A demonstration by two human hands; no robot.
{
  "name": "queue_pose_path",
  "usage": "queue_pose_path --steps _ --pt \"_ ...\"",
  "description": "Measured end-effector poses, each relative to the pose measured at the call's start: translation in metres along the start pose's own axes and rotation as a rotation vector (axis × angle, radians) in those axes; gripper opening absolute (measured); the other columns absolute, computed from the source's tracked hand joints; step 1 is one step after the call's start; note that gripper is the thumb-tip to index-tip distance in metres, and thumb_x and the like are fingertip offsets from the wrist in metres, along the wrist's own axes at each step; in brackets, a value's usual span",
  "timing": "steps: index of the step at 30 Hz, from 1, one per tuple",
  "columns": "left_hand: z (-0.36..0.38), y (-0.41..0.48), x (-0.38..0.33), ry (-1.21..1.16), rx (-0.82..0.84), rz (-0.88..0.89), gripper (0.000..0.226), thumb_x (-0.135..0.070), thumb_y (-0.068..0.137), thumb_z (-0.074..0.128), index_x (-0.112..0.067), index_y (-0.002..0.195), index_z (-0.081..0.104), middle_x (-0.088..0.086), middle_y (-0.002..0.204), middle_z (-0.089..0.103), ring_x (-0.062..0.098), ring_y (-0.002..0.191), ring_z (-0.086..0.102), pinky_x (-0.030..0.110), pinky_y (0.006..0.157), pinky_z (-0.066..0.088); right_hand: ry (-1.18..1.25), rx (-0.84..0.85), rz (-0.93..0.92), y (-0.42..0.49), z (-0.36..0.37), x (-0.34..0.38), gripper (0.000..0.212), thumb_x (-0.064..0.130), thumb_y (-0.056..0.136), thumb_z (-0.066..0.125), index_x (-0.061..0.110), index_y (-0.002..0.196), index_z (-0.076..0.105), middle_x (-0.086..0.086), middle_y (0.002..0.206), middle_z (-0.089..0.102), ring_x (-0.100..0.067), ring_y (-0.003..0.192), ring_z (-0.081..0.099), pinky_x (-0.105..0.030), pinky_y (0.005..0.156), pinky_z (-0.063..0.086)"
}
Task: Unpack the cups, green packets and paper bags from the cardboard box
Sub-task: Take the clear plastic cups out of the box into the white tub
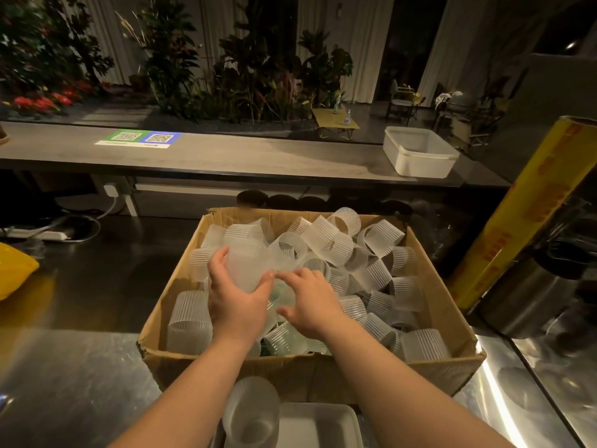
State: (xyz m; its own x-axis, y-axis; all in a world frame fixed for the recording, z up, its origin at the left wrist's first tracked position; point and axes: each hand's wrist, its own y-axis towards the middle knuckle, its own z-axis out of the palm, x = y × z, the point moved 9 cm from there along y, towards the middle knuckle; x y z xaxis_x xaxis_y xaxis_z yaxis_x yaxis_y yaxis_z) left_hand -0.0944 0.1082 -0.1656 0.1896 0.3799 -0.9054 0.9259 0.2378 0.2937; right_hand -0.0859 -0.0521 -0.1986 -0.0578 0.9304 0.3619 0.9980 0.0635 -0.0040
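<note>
An open cardboard box (310, 373) stands on the steel counter, filled with several ribbed, translucent plastic cups (326, 240) lying in all directions. My left hand (237, 300) grips a stack of these cups (247, 263) over the box's middle. Beside it my right hand (311, 303) reaches into the pile, fingertips curled on a cup by the stack's lower end. A dark green bit (268, 349), hard to identify, shows between the cups near the front wall. A stack of cups (252, 412) stands in a white tray in front of the box.
The white tray (323, 425) sits at the near edge. A tall yellow roll (529, 215) leans at the right beside metal vessels (529, 302). A yellow bag (16, 270) lies at the left. A white tub (420, 153) rests on the far counter.
</note>
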Motion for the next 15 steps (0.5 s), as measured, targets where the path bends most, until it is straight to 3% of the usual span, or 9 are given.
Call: queue_pose_path --steps 3,5,7,10,13,15 --pt "0.002 0.001 0.003 -0.001 0.032 -0.012 0.082 -0.037 0.084 0.081 -0.038 0.141 0.022 0.001 0.147 0.039 0.023 0.125 0.049 0.041 0.094 0.058 -0.09 0.061 0.021 0.003 0.01 0.001 0.039 0.041 0.093 0.07 0.028 0.128 0.061 -0.004 0.142 0.048 -0.03 0.136 0.039 -0.045 0.112 0.038" --pt "0.003 0.001 0.002 0.007 0.056 -0.005 0.082 -0.036 0.084 0.081 -0.04 0.14 0.022 0.002 0.149 0.038 0.025 0.127 0.049 0.047 0.096 0.058 0.094 -0.023 0.082 0.002 -0.001 -0.008 0.02 0.037 0.091 0.072 0.021 0.102 0.065 -0.001 0.124 0.055 -0.025 0.12 0.05 -0.038 0.1 0.045" --pt "0.006 0.0 0.003 0.005 0.1 -0.008 0.084 -0.033 0.084 0.081 -0.038 0.143 0.022 0.001 0.151 0.036 0.023 0.128 0.047 0.046 0.098 0.056 0.321 -0.121 0.14 -0.005 -0.017 -0.022 0.02 0.033 0.09 0.074 0.018 0.087 0.062 0.004 0.114 0.055 -0.017 0.106 0.053 -0.03 0.088 0.043" --pt "0.015 -0.003 0.006 0.013 0.207 -0.016 0.083 -0.032 0.084 0.082 -0.036 0.145 0.025 -0.002 0.148 0.039 0.021 0.126 0.047 0.044 0.099 0.055 0.725 -0.279 0.233 -0.022 -0.036 -0.052 0.027 0.03 0.088 0.074 0.01 0.08 0.058 0.009 0.114 0.055 -0.014 0.11 0.052 -0.033 0.094 0.042" --pt "0.028 -0.006 0.007 0.073 0.337 -0.004 0.084 -0.033 0.082 0.084 -0.043 0.144 0.028 -0.009 0.143 0.042 0.019 0.124 0.048 0.046 0.1 0.054 1.215 -0.389 0.26 -0.033 -0.039 -0.069 0.026 0.03 0.086 0.074 0.014 0.08 0.054 0.001 0.107 0.066 -0.025 0.104 0.063 -0.059 0.102 0.049" --pt "0.039 -0.01 0.003 0.151 0.418 0.051 0.086 -0.034 0.08 0.085 -0.044 0.144 0.029 -0.012 0.142 0.041 0.015 0.123 0.046 0.045 0.102 0.051 1.261 -0.396 0.217 -0.036 -0.045 -0.069 0.018 0.024 0.091 0.073 0.013 0.093 0.059 -0.006 0.107 0.066 -0.027 0.1 0.063 -0.057 0.1 0.051"
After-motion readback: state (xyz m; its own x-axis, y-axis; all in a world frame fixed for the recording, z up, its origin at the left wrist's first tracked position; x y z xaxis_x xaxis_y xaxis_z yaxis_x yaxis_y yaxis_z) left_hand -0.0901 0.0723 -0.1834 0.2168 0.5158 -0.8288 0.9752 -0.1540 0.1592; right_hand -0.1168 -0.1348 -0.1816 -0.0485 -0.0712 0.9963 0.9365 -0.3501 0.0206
